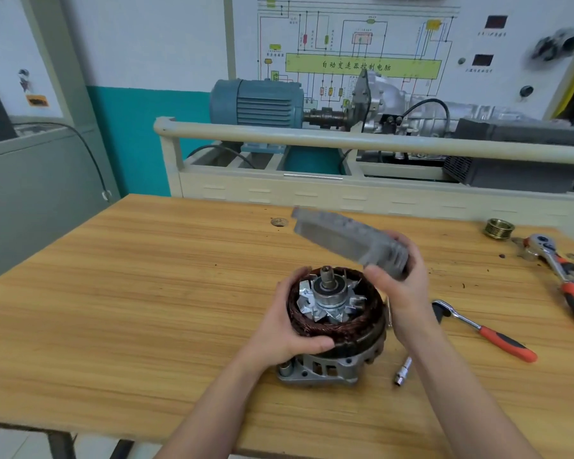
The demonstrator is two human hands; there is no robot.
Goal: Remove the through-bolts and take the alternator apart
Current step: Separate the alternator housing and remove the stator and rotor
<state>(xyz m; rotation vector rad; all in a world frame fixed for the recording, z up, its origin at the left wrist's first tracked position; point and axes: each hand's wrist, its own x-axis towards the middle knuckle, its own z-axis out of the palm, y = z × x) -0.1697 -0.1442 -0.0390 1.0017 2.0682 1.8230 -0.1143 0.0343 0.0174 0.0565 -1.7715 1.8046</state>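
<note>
The alternator [337, 329] stands upright on the wooden table [146, 293], its aluminium lower housing [318, 369] down. On top, the copper stator windings [312, 326] are bare, as are the rotor fan and the shaft with its bearing [328, 286]. My left hand [290, 321] grips the stator's left side. My right hand [401, 286] holds the grey end cover [345, 240], lifted off and tilted up and to the left above the alternator; the cover is blurred.
A socket extension [402, 371] lies right of the alternator. An orange-handled ratchet [484, 331] lies further right, with a second ratchet [564, 276] and a grooved pulley [498, 228] at the far right. A training bench with a blue motor [256, 102] stands behind the table.
</note>
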